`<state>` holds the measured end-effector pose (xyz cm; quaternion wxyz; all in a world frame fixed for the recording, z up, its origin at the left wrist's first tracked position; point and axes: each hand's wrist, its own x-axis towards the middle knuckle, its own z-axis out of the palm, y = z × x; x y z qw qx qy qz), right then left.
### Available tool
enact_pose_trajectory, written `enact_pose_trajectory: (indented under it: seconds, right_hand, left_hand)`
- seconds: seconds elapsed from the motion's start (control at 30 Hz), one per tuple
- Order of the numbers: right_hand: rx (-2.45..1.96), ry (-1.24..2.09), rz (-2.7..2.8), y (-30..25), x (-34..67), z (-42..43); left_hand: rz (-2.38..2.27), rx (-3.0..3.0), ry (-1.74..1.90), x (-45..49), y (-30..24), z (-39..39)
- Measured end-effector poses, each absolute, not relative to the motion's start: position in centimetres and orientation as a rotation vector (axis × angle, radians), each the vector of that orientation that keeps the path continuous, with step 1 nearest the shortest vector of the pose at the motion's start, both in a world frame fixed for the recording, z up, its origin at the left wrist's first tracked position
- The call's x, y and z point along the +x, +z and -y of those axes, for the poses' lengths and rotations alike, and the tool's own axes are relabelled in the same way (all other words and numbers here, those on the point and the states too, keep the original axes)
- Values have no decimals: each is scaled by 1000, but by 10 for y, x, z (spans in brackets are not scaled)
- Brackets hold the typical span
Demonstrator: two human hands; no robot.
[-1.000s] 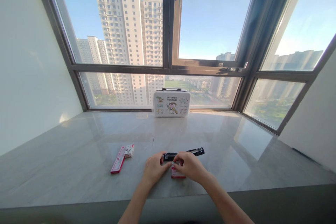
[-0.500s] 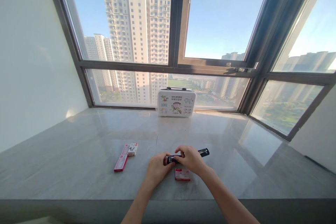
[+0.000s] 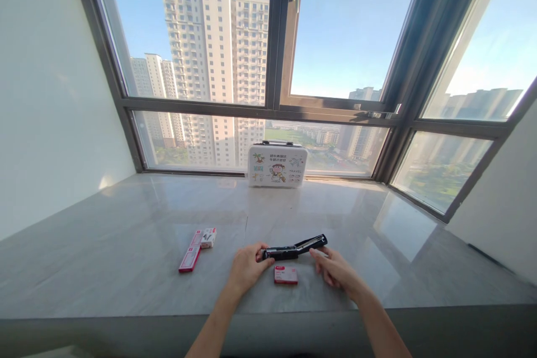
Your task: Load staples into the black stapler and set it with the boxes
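I read the left hand point(image 3: 246, 268) pinching the left end of the stapler point(image 3: 282, 253), toward the front edge of the sill point(image 3: 126, 268). Right hand point(image 3: 339, 272): loosely open by the right end, contact unclear; 0.5 s earlier it covered the middle.

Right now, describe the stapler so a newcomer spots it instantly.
Below the window, find the grey ledge. Toward its front edge, the left hand grips one end of the stapler. It's black and opened out, unlike the red-and-white boxes nearby.

The left hand point(image 3: 248, 266) holds an opened black stapler point(image 3: 283, 252), the right hand point(image 3: 339, 272) at its other end
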<state>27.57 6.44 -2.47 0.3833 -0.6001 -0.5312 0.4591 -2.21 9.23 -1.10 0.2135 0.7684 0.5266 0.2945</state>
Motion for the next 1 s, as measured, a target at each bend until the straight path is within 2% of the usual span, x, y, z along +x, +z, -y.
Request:
enact_pose_trajectory:
  seconds: [0.07, 0.2, 0.4, 0.63, 0.87, 1.0]
  right_hand:
    - [-1412, 1199, 1374, -14, 276, -75]
    - [-1264, 1033, 1670, 11, 243, -101]
    - [-1466, 739, 2116, 28, 207, -116]
    - [-1603, 588, 1996, 15, 229, -103]
    - [-1543, 860, 1446, -22, 265, -54]
    - [-1474, 1026, 1354, -14, 250, -33]
  left_hand:
    - [-1449, 2131, 808, -23, -8, -90]
    - [-1449, 2133, 803, -23, -4, -84]
    - [-1484, 2158, 770, -22, -5, -86]
    - [-1470, 2227, 874, -14, -7, -75]
    - [-1022, 2393, 681, 2, 3, -52]
    - [-1093, 2440, 635, -7, 6, -46]
